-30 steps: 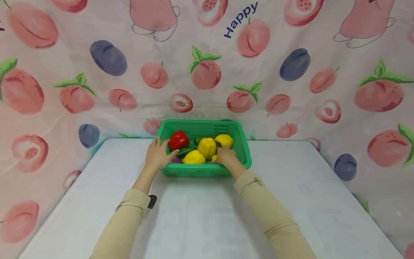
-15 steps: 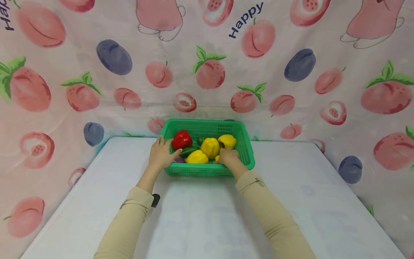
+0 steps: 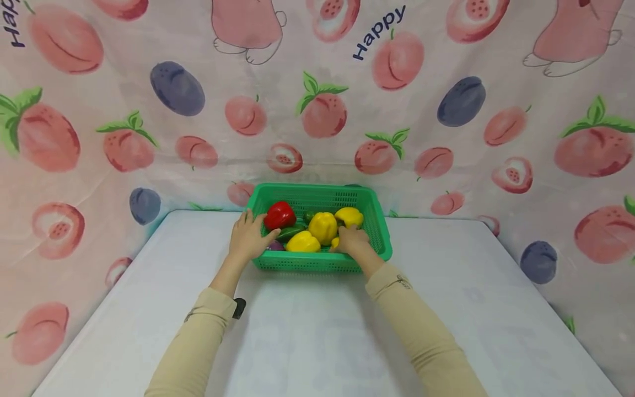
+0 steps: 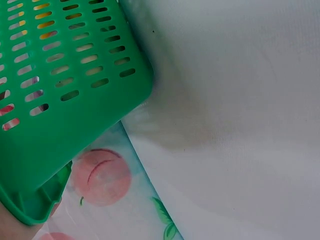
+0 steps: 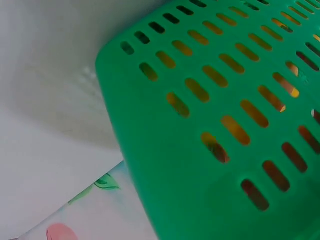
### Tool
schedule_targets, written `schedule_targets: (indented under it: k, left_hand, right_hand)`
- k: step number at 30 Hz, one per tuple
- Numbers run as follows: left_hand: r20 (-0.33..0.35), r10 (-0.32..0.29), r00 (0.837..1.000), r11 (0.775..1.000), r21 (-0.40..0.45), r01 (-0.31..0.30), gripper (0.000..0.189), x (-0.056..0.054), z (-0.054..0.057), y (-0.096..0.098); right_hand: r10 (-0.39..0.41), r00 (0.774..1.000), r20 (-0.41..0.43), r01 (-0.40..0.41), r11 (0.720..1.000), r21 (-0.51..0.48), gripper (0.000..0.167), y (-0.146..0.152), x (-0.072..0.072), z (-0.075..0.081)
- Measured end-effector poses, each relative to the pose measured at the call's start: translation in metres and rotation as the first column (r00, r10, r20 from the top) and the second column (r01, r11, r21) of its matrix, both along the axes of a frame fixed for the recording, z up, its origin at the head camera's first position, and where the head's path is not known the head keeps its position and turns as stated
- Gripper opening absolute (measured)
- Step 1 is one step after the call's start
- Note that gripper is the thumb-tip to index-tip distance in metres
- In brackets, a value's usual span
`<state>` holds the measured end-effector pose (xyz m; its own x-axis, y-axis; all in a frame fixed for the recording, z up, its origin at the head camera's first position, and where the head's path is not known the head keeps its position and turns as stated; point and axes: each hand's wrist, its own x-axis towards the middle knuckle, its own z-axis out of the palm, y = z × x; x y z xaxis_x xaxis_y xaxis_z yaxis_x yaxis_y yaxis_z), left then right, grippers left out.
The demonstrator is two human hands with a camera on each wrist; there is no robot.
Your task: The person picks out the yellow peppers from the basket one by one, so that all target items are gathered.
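A green plastic basket point(image 3: 317, 263) stands at the back of the table. It holds a red bell pepper point(image 3: 280, 216), yellow bell peppers point(image 3: 303, 242), a long dark green vegetable point(image 3: 290, 232) and a purple vegetable point(image 3: 275, 246). My left hand point(image 3: 245, 237) rests over the basket's left rim, fingers spread and thumb reaching inside. At the right front, my right hand point(image 3: 354, 242) reaches over the rim, thumb and fingers around a mostly hidden yellow vegetable point(image 3: 335, 242). Both wrist views show the slotted basket wall point(image 4: 75, 50) close up.
The white table point(image 3: 307, 331) extends in front of the basket and to either side. Behind it hangs a fruit-printed cloth point(image 3: 208, 121). Another yellow pepper point(image 3: 349, 216) lies at the basket's back right, just beyond the right hand.
The whole head view has shifted slightly, so basket and hands appear a little further right. Both hands keep about the same places on and in the basket.
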<state>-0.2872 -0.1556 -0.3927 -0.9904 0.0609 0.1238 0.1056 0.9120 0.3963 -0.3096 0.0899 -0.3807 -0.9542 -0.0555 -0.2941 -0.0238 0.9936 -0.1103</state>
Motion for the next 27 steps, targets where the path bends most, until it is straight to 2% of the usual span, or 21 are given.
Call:
schedule_targets:
  k: [7, 14, 17, 22, 27]
  left_hand:
    - [-0.004, 0.000, 1.000, 1.000, -0.003, 0.000, 0.068, -0.001, 0.001, 0.001]
    - [0.007, -0.005, 1.000, 1.000, 0.010, 0.004, 0.069, 0.000, 0.001, 0.000]
    - [0.010, -0.003, 1.000, 1.000, 0.014, 0.003, 0.069, 0.001, 0.000, -0.001]
    - [0.003, 0.002, 1.000, 1.000, 0.018, -0.003, 0.068, 0.001, 0.000, -0.002]
    - [0.000, -0.005, 1.000, 1.000, 0.015, 0.005, 0.067, 0.000, 0.001, -0.001]
  right_hand:
    - [0.009, 0.999, -0.043, -0.010, 1.000, -0.027, 0.075, 0.006, 0.003, 0.007]
    - [0.057, 0.993, -0.102, -0.062, 0.997, -0.050, 0.068, 0.010, 0.008, 0.012]
    - [0.078, 0.986, -0.147, -0.089, 0.994, -0.068, 0.066, 0.012, 0.010, 0.011]
    - [0.104, 0.969, -0.225, -0.128, 0.987, -0.095, 0.075, 0.013, 0.012, 0.010]
    - [0.131, 0.947, -0.293, -0.164, 0.982, -0.093, 0.076, 0.016, 0.013, 0.009]
